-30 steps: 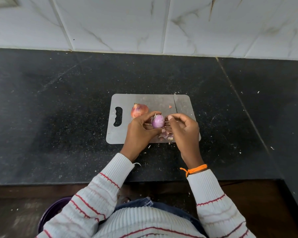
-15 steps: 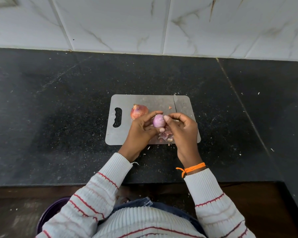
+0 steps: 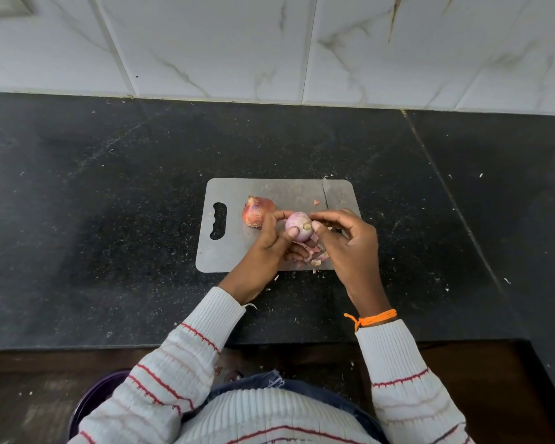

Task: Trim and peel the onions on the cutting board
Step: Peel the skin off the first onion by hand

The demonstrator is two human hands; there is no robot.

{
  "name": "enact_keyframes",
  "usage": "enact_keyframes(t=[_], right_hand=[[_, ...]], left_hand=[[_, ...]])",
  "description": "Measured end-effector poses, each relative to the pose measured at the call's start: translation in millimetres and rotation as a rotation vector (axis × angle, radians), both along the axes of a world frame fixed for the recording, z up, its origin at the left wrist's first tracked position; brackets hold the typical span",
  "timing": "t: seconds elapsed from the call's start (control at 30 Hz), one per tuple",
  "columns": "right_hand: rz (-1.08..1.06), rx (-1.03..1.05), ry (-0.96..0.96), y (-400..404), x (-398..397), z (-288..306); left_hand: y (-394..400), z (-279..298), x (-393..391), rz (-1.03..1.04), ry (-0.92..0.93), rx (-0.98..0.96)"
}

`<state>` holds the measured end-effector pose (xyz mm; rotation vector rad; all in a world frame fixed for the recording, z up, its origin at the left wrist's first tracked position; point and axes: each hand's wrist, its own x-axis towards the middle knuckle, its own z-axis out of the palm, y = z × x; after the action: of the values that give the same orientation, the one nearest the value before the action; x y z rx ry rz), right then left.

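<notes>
A grey cutting board (image 3: 269,190) lies on the black counter. My left hand (image 3: 266,248) grips a peeled, pale purple onion (image 3: 297,225) just above the board, its root end turned toward my right hand. My right hand (image 3: 346,248) pinches at that root end with thumb and fingertips. An unpeeled red-brown onion (image 3: 257,211) sits on the board to the left of my hands. Loose pink skins (image 3: 313,253) lie on the board under my hands. A knife blade (image 3: 329,195) rests at the board's right side, its handle hidden by my right hand.
Bits of onion skin are scattered over the black stone counter (image 3: 109,219). A white marble-tiled wall (image 3: 269,43) stands behind. A purple bin (image 3: 93,398) shows below the counter edge at the lower left.
The onion has been turned in my left hand so its root end faces my right hand. My right fingers shifted to that end. Both hands stay in about the same place.
</notes>
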<state>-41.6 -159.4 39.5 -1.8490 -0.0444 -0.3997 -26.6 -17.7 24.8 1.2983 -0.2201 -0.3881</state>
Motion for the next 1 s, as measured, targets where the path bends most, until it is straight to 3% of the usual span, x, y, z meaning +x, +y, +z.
enact_keyframes(t=[0.3, 0.43, 0.63, 1.0], right_hand=[[0.068, -0.035, -0.068, 1.7, -1.8, 0.8], [0.034, -0.059, -0.08, 1.8, -1.0, -1.0], [0.01, -0.091, -0.095, 0.0, -0.2, 0.8], [-0.047, -0.17, -0.114, 1.3, 1.2, 2.5]], left_hand=[[2.5, 2.3, -1.5, -0.016, 0.139, -0.095], [2.9, 1.7, -3.4, -0.093, 0.107, -0.107], [1.3, 1.4, -3.1, -0.052, 0.115, -0.134], [4.4, 0.4, 1.0, 0.035, -0.157, 0.187]])
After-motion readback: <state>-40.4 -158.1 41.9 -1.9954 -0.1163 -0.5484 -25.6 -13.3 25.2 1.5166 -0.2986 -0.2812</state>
